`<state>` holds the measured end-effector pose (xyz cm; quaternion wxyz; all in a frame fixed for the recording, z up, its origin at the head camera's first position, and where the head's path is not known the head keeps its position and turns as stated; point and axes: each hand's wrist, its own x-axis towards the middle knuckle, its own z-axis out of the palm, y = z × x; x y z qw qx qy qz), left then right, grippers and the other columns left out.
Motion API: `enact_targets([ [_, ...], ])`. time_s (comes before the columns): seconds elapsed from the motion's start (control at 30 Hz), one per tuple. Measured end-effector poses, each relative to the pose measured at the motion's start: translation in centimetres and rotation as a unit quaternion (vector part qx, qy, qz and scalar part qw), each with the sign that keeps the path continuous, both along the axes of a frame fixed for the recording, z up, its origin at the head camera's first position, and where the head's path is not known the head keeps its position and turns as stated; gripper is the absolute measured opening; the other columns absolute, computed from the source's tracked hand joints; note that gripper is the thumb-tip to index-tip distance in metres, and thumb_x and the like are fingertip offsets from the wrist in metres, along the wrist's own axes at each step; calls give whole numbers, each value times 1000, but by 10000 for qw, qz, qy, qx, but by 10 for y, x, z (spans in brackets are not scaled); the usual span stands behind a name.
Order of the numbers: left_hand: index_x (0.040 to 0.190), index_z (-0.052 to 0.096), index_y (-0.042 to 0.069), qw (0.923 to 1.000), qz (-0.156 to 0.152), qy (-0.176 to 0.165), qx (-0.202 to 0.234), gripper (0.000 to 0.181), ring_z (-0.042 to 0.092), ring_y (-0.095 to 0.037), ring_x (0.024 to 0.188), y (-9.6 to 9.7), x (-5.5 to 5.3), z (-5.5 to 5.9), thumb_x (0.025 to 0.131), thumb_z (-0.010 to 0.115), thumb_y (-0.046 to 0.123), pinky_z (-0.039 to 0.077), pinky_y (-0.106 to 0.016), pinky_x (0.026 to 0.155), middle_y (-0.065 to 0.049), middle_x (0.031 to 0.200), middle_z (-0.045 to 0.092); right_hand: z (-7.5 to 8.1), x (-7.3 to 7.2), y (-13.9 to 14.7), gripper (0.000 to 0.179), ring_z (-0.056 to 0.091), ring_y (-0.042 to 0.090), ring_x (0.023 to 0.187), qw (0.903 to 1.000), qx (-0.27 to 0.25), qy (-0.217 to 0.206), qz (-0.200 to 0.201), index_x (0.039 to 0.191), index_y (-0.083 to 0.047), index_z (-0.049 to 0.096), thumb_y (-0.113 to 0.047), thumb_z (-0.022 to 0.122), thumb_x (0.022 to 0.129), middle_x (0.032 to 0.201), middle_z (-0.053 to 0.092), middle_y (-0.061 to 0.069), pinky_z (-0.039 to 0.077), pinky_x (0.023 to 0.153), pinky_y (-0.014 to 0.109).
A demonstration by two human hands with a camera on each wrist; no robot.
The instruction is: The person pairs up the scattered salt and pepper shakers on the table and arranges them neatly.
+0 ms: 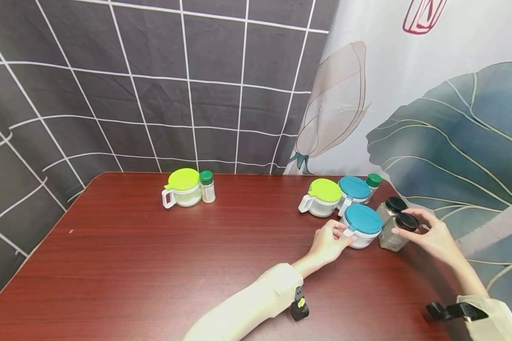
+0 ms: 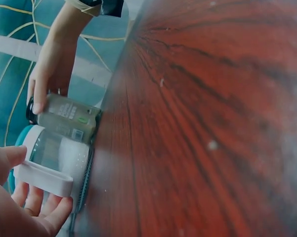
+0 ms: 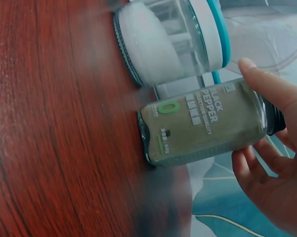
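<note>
My left hand (image 1: 329,244) holds the white handle of a blue-lidded seasoning jar (image 1: 363,219), thumb on one side and fingers on the other. In the left wrist view the handle (image 2: 44,178) lies between thumb and fingertips. White grains fill part of the clear jar (image 3: 150,47) in the right wrist view. My right hand (image 1: 437,239) grips a black pepper bottle (image 1: 393,240) near its black cap, thumb and fingers on opposite sides. Its printed label faces the right wrist camera on the bottle (image 3: 202,123). Both containers stand upright, close side by side, on the table.
Behind them are a second black-capped bottle (image 1: 395,204), another blue-lidded jar (image 1: 354,187), a green-lidded jar (image 1: 324,192) and a green-capped shaker (image 1: 373,180). Farther left stand a green-lidded jar (image 1: 184,187) and a green-capped shaker (image 1: 207,187). Curtains border the red-brown table (image 1: 153,265).
</note>
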<state>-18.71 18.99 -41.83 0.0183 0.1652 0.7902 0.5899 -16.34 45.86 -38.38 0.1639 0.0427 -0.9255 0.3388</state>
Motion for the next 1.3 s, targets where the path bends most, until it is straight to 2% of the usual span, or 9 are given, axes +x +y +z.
enact_targets([
  [0.2, 102, 68, 11, 9996, 53, 43, -282, 27, 61, -5, 75, -4, -5, 1, 81, 75, 26, 40, -11, 65, -1, 83, 71, -2, -1, 0, 56, 50, -17, 90, 9993, -91, 18, 366, 125, -5, 53, -7, 80, 76, 109, 48, -29, 39, 75, -1],
  [0.6, 104, 70, 14, 9981, 253, 171, -530, 27, 64, -6, 80, -11, -10, 2, 81, 75, 28, 42, -13, 67, 0, 86, 73, -7, 0, -2, 53, 51, -17, 87, 9993, -251, -58, 264, 125, -9, 52, -9, 78, 79, 103, 51, -31, 39, 72, 2],
  [0.8, 98, 72, 12, 9981, 333, 332, -404, 20, 66, -4, 79, -15, -12, 1, 82, 74, 24, 43, -13, 69, -1, 89, 74, -7, 0, -3, 55, 51, -18, 87, 9991, -254, -14, 326, 126, -10, 52, -8, 78, 78, 104, 51, -33, 40, 72, 1],
  [0.97, 97, 70, 13, 9987, 330, 185, -328, 18, 68, -3, 79, -16, -13, 1, 83, 73, 24, 44, -14, 71, 0, 92, 74, -9, 0, 0, 56, 52, -19, 89, 9985, -260, -76, 467, 127, -10, 52, -7, 78, 78, 105, 51, -33, 41, 73, 1],
  [1.07, 96, 70, 13, 9991, 311, 94, -257, 17, 69, -4, 81, -17, -13, 1, 83, 72, 24, 45, -13, 71, 0, 93, 74, -11, 1, 1, 58, 53, -19, 88, 9985, -380, -141, 379, 129, -12, 52, -7, 78, 78, 105, 52, -34, 42, 72, 1],
  [1.3, 103, 69, 14, 9988, 340, 124, -318, 20, 68, -7, 85, -17, -14, 3, 86, 69, 24, 46, -16, 74, 0, 97, 74, -11, 4, 6, 60, 57, -17, 86, 9970, -643, -291, 315, 131, -17, 50, -4, 76, 79, 104, 54, -34, 46, 68, 5],
])
